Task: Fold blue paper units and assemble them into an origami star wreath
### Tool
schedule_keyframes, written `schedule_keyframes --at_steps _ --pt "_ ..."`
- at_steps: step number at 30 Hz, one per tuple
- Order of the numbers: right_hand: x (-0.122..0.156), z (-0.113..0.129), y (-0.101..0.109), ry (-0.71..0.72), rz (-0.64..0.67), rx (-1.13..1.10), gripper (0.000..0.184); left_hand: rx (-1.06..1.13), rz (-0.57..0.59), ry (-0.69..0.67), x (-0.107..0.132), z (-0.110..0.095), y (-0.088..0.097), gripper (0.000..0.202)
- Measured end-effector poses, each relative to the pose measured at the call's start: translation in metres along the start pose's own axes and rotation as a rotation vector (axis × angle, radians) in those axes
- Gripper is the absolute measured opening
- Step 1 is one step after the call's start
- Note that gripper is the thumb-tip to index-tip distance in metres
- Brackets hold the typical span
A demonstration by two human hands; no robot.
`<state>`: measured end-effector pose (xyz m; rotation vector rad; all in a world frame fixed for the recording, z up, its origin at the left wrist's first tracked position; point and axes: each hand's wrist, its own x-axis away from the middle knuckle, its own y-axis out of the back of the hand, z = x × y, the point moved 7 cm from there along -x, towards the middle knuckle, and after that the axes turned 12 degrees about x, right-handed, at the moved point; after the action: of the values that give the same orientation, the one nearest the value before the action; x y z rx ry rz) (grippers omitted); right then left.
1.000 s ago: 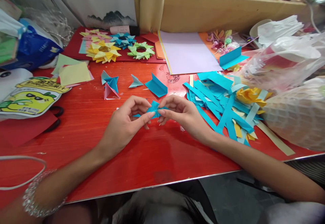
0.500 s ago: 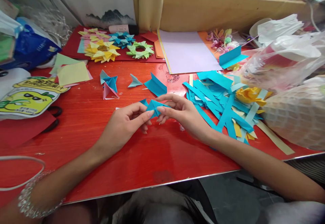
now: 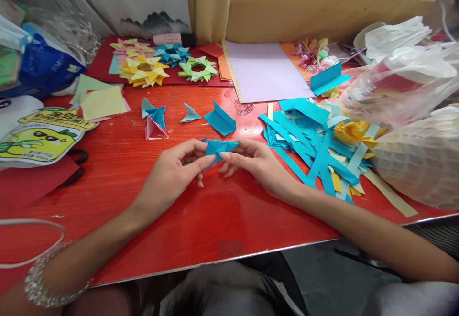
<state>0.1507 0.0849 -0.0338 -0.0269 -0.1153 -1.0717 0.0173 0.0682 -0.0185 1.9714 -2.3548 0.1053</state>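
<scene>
A small folded blue paper piece [image 3: 217,147] is held just above the red table [image 3: 222,220], between both hands. My left hand [image 3: 175,170] pinches its left side with thumb and forefinger. My right hand [image 3: 256,160] pinches its right side, fingers curled under it. Behind the hands lie a blue folded wedge [image 3: 220,118], a pale blue folded triangle [image 3: 190,114] and a blue-and-pink folded pair [image 3: 155,120]. At the back sit finished paper rings: yellow [image 3: 143,71], blue [image 3: 172,54] and green [image 3: 198,70].
A heap of blue and yellow paper strips [image 3: 315,144] lies right of my right hand. Plastic bags [image 3: 412,115] crowd the right edge. A lilac sheet [image 3: 263,72] lies at the back, yellow-green squares [image 3: 100,101] and a printed bag [image 3: 39,136] at the left, with scissors [image 3: 77,163].
Both hands have turned and lifted the blue piece slightly away from me; its flaps now show wider between the fingertips. Nothing else on the table has moved.
</scene>
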Motion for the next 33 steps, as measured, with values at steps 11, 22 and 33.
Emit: schedule_keyframes --at_steps 11,22,33 --pt "0.005 0.003 -0.004 0.074 0.05 0.123 0.022 -0.018 0.002 0.038 0.0 0.0 0.0 0.018" --pt "0.008 -0.005 -0.015 -0.031 0.214 0.18 0.021 -0.151 0.012 -0.003 0.004 -0.004 0.0 0.023" --pt "0.009 -0.001 -0.013 0.007 0.18 0.188 0.021 -0.031 -0.01 0.062 0.003 0.007 0.001 0.024"
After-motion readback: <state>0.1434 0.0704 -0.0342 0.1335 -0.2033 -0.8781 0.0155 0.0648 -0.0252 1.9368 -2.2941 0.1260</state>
